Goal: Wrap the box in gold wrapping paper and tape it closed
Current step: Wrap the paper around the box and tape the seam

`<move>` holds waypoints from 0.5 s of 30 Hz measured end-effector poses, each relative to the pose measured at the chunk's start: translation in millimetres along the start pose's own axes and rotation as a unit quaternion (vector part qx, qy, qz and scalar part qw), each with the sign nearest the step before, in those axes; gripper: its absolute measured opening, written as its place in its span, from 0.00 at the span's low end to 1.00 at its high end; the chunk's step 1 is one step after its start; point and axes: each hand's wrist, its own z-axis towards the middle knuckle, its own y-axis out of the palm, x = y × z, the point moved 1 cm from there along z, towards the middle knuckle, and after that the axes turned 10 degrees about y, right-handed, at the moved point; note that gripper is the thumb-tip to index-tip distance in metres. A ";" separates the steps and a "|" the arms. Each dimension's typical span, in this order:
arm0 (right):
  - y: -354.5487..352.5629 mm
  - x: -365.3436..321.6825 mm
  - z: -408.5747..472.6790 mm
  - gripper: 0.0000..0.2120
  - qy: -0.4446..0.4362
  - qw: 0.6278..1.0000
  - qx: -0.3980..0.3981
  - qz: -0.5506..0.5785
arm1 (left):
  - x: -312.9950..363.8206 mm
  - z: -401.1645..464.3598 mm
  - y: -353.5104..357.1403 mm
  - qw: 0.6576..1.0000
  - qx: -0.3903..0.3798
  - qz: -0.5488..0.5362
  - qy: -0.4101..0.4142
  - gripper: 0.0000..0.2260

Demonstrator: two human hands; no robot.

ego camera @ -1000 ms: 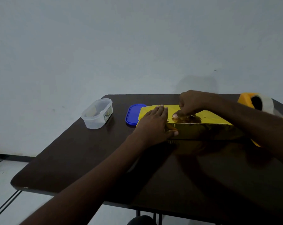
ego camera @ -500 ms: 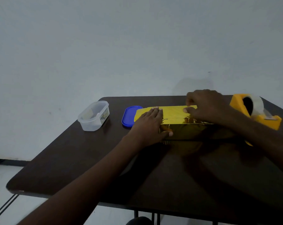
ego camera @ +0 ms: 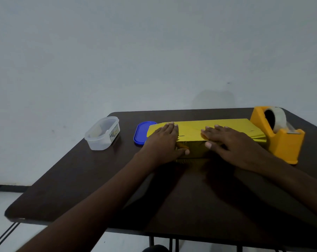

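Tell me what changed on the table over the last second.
The right hand went from curled fingers pressing a spot at the middle of the gold-wrapped box to lying flat on top, further to the right. The left hand stayed flat on the box's left part, thumb down the front face. The tape dispenser, blue lid and clear plastic tub kept their places on the table.

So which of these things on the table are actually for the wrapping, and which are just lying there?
For the job:
- gold-wrapped box, with the left hand and right hand pressed flat on it
- orange tape dispenser, beside the box's right end

Just lying about:
- blue lid, at the box's left end
- clear plastic tub, further left
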 end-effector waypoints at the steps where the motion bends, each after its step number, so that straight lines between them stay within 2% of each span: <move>1: -2.3 0.5 -0.8 0.29 0.009 1.000 0.005 0.011 | 0.3 1.0 -1.3 1.000 -0.008 0.001 -0.001 0.43; 3: -4.4 0.8 -3.4 0.27 0.021 0.999 0.043 0.026 | 0.0 5.1 -6.0 1.000 -0.029 -0.003 -0.009 0.42; 6: -7.5 0.1 -12.3 0.22 0.029 0.987 0.150 0.047 | -3.4 18.1 -21.7 0.999 -0.029 -0.029 -0.033 0.33; 9: -9.4 -3.8 -21.9 0.13 0.031 0.967 0.251 0.023 | -4.7 39.3 -33.8 0.997 0.062 -0.029 -0.037 0.26; 11: -7.3 -9.1 -24.6 0.10 0.020 0.969 0.248 0.000 | -0.1 58.6 -33.8 0.993 0.106 -0.040 -0.026 0.25; 12: -5.1 -11.1 -25.2 0.09 0.017 0.972 0.233 -0.012 | 4.3 69.7 -30.9 0.993 0.103 -0.051 -0.018 0.24; 15: 2.1 -9.9 -23.7 0.09 0.031 0.974 0.223 -0.023 | 16.2 97.4 -19.1 0.995 0.044 -0.088 0.000 0.27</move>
